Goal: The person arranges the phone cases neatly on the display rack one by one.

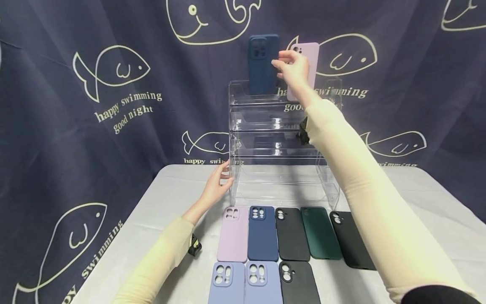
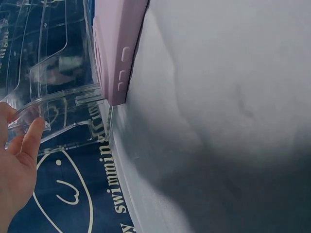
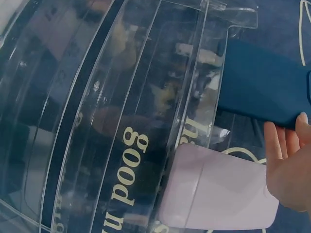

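Observation:
My right hand [image 1: 294, 69] pinches the right edge of a dark blue phone case [image 1: 263, 69], thumb in front and fingertips at the edge. That case stands upright on the top tier of a clear plastic display rack [image 1: 279, 190]. To its right a pink phone case [image 1: 312, 63] also stands there, partly behind my right hand. In the right wrist view the fingertips meet the long edge of the blue case [image 3: 265, 85]. Low on the rack's left side, my left hand [image 1: 216, 185] grips the clear side panel; the left wrist view shows thumb and fingers around it.
Several phone cases lie in two rows before the rack, among them a pink one [image 1: 233, 236], a navy one [image 1: 263, 236], a green one [image 1: 322, 234] and a lavender one [image 1: 228, 291]. A white-covered table [image 1: 178, 181] carries everything; a fish-print curtain [image 1: 125, 177] hangs behind.

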The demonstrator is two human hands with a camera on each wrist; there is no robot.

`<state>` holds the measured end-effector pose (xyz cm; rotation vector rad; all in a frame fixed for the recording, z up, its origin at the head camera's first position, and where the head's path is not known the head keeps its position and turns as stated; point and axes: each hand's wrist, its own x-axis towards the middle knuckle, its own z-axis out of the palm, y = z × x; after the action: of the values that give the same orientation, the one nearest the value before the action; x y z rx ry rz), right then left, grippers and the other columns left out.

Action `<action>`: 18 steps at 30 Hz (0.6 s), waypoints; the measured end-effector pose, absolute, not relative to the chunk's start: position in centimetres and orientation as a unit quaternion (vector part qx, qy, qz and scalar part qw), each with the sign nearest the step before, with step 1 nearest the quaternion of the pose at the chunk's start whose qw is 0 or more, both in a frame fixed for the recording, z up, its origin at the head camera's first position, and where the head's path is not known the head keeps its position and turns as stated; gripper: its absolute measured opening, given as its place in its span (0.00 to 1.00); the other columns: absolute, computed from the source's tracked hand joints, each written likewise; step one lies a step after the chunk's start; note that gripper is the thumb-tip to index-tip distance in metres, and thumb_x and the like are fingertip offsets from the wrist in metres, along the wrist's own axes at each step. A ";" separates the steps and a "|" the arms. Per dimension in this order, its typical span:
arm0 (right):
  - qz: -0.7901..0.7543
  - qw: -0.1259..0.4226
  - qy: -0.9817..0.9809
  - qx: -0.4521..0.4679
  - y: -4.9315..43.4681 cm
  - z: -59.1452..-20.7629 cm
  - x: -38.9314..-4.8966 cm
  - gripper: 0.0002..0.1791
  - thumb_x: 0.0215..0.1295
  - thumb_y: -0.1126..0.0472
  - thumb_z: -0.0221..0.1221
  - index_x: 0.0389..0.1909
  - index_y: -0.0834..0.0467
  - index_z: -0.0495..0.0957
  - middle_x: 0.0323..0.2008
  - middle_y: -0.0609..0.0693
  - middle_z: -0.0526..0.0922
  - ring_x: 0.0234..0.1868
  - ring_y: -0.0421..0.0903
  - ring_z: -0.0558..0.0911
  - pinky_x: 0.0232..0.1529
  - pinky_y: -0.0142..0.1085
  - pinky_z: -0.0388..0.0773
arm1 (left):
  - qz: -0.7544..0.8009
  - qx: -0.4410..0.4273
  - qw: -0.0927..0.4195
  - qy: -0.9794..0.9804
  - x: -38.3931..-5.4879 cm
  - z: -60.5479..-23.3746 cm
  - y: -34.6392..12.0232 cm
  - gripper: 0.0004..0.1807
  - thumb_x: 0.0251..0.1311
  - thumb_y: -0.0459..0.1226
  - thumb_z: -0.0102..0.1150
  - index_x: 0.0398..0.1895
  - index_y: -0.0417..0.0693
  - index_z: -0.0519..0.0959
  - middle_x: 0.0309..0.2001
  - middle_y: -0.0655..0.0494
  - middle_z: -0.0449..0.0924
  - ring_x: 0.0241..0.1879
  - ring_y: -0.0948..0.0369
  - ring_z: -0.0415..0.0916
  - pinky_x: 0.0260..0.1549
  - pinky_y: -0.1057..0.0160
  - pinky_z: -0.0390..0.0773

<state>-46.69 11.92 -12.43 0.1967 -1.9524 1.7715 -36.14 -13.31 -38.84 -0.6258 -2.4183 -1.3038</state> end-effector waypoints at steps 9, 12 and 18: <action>0.621 0.269 -0.735 0.040 11.9 -13.4 -47.5 0.05 0.58 0.68 0.61 0.29 0.57 0.74 0.24 0.43 0.76 0.18 0.34 0.77 0.28 0.28 0.85 | -0.454 -0.232 0.160 -0.845 -35.9 -39.1 -13.2 0.34 0.57 0.28 0.57 0.68 0.43 0.60 0.54 0.39 0.72 0.45 0.46 0.79 0.36 0.62 0.86; 0.610 0.285 -0.737 0.055 11.9 -13.6 -47.6 0.05 0.58 0.69 0.60 0.28 0.58 0.74 0.22 0.43 0.73 0.14 0.34 0.75 0.19 0.26 0.82 | -0.454 -0.230 0.165 -0.845 -35.9 -39.0 -13.3 0.34 0.57 0.28 0.57 0.68 0.43 0.60 0.54 0.40 0.72 0.45 0.47 0.79 0.36 0.61 0.86; 0.589 0.239 -0.768 0.083 11.7 -13.9 -47.7 0.21 0.62 0.65 0.58 0.57 0.63 0.74 0.19 0.43 0.73 0.12 0.34 0.73 0.11 0.22 0.75 | -0.453 -0.232 0.168 -0.844 -36.1 -38.9 -13.5 0.35 0.57 0.28 0.57 0.69 0.43 0.59 0.55 0.39 0.72 0.44 0.46 0.79 0.36 0.60 0.86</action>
<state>-47.67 11.72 -13.91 0.2260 -2.1023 1.6136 -36.14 -13.54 -38.87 -0.6609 -2.4011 -1.2880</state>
